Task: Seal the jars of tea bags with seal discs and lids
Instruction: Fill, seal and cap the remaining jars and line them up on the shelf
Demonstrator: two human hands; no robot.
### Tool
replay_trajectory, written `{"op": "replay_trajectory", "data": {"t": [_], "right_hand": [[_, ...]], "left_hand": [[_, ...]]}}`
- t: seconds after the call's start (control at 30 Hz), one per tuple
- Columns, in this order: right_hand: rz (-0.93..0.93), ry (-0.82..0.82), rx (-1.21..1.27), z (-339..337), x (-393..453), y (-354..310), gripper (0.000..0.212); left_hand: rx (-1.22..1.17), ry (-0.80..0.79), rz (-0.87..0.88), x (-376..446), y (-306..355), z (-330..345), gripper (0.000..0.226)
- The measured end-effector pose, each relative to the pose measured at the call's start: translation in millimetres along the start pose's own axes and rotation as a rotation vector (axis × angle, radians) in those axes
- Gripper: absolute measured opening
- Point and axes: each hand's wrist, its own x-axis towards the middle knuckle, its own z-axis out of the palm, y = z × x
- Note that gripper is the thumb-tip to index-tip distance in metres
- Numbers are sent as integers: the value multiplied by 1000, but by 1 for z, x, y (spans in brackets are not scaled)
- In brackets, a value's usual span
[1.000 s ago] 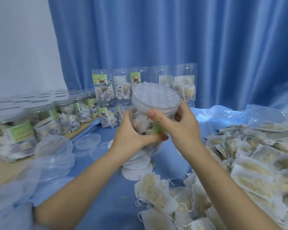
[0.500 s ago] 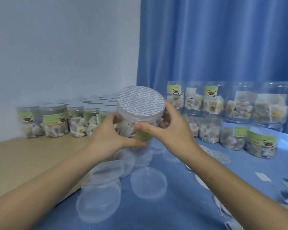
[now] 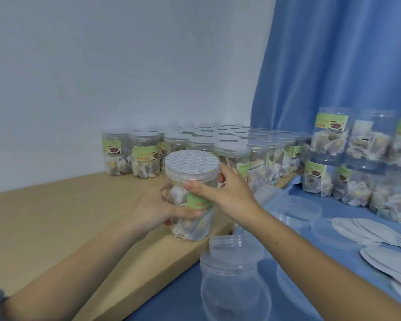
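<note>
Clear plastic pretty much everywhere here. The person has one jar of tea bags [image 3: 191, 198] held up in both hands, over the near edge of the tan table [image 3: 56, 218]. The left hand [image 3: 158, 208] has its grip wrapped round the lower body of the jar, thumb across the front under the green label. The right hand [image 3: 229, 191] has its grip curled round the upper part, thumb pressed on the front just below the lid [image 3: 192, 167], fingers going round the back. The lid is already on, and a seal disc [image 3: 192, 161] with a small printed pattern shows through its top.

Behind it, a whole crowd of lidded jars [image 3: 195, 147] sits on the table against the white wall [image 3: 125, 66]. To the right, more filled jars [image 3: 357, 163] are stacked two high on a blue cloth [image 3: 181, 295] in front of the blue curtain [image 3: 345, 54]; can't tell if those top ones have lids.

Closer in, a stack of clear lids [image 3: 235, 281] stands on the blue cloth right below the right forearm, with more loose lids [image 3: 306, 208] lying flat beyond it. Off to the right, white seal discs [image 3: 375, 232] lie spread out and overlapping.
</note>
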Motion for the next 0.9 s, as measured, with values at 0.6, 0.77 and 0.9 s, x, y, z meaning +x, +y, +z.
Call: {"op": "replay_trajectory", "data": {"t": [0.6, 0.77, 0.9], "right_hand": [[115, -232, 34, 13, 22, 12, 65], [69, -39, 68, -49, -3, 2, 38], [81, 155, 47, -129, -39, 14, 28]], "left_hand": [[-84, 241, -130, 7, 8, 19, 61], [-138, 134, 32, 6, 70, 78, 38], [-210, 1, 109, 12, 123, 148, 24]]}}
